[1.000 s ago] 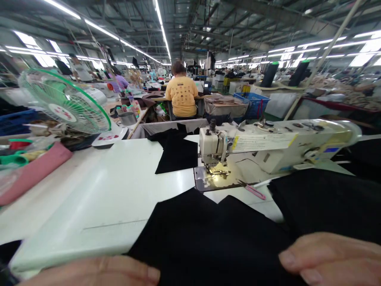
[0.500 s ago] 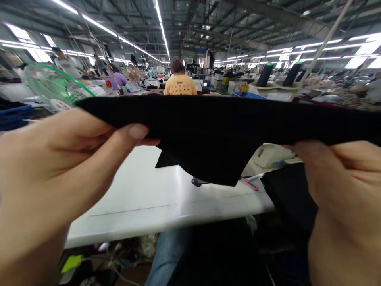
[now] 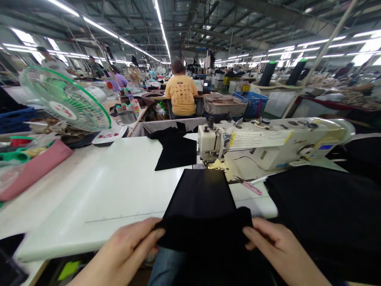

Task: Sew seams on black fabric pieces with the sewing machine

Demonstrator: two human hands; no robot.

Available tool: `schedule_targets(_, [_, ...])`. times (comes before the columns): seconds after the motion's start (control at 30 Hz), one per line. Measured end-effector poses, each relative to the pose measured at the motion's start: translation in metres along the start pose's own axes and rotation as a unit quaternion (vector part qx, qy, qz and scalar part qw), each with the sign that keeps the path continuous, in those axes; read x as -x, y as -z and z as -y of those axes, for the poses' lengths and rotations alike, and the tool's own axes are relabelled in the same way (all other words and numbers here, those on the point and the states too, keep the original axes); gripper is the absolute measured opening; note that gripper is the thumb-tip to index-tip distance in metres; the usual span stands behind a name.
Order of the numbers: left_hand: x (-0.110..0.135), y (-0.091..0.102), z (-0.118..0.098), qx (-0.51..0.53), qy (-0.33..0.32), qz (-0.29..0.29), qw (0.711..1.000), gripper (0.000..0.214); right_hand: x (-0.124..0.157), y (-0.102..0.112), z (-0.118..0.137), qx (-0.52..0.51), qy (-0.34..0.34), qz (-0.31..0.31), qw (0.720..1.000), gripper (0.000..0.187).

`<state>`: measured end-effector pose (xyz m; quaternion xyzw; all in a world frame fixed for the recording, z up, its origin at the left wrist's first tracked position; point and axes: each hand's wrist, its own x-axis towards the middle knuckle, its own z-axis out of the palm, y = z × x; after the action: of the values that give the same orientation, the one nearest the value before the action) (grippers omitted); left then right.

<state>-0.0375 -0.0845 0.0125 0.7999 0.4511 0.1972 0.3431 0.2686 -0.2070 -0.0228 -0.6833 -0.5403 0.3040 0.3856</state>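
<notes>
A black fabric piece [image 3: 201, 194] stretches from just in front of the sewing machine [image 3: 253, 137] down over the near table edge. My left hand [image 3: 133, 244] pinches its near left corner between thumb and fingers. On the opposite corner, my right hand [image 3: 272, 240] has a similar pinch. The fabric's near edge is folded or bunched between the hands, and its far end lies close to the needle area. Left of the machine head lies another black fabric piece [image 3: 177, 151]. Pink-handled thread snips [image 3: 251, 187] rest on the table to the right of the held cloth.
A green-rimmed fan [image 3: 67, 99] stands at the left, near a pink fabric roll [image 3: 38, 169]. More black fabric [image 3: 321, 206] is heaped at the right. Dark thread cones [image 3: 267, 73] stand behind the machine. A person in a yellow shirt [image 3: 180, 93] sits ahead, facing away.
Both hands have dropped from close before the camera to the near table edge, bringing the black fabric down with them. The sewing machine, hidden before, now shows. Both pinches remain.
</notes>
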Motion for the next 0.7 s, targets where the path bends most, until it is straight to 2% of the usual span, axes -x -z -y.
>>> schedule_targets(0.07, [-0.039, -0.004, 0.002, 0.014, 0.024, 0.050, 0.998, 0.033, -0.025, -0.012, -0.012, -0.038, -0.044, -0.011, 0.998, 0.031])
schedule_targets(0.13, [-0.080, -0.012, 0.008, -0.001, 0.030, 0.037, 0.999, 0.026, -0.054, -0.020, -0.024, -0.021, -0.040, -0.047, 0.998, 0.029])
schedule_targets(0.27, [-0.156, -0.034, 0.024, -0.153, -0.004, -0.019, 0.988, 0.012, -0.110, -0.033, -0.044, 0.062, -0.001, -0.145, 0.987, 0.017])
schedule_targets(0.4, [-0.204, -0.048, 0.038, -0.183, 0.001, -0.001, 0.983, 0.016, -0.140, -0.043, -0.053, 0.091, -0.001, -0.193, 0.977, 0.010])
schedule_targets(0.47, [-0.214, -0.051, 0.041, -0.172, 0.005, 0.024, 0.985, 0.020, -0.145, -0.046, -0.056, 0.089, -0.005, -0.200, 0.976, 0.009])
schedule_targets(0.53, [-0.213, -0.053, 0.040, -0.154, 0.002, 0.036, 0.987, 0.022, -0.146, -0.047, -0.058, 0.074, -0.006, -0.200, 0.977, 0.009])
schedule_targets(0.7, [-0.178, -0.060, 0.030, -0.087, -0.027, -0.035, 0.995, 0.012, -0.140, -0.042, -0.056, -0.026, -0.003, -0.196, 0.980, 0.019])
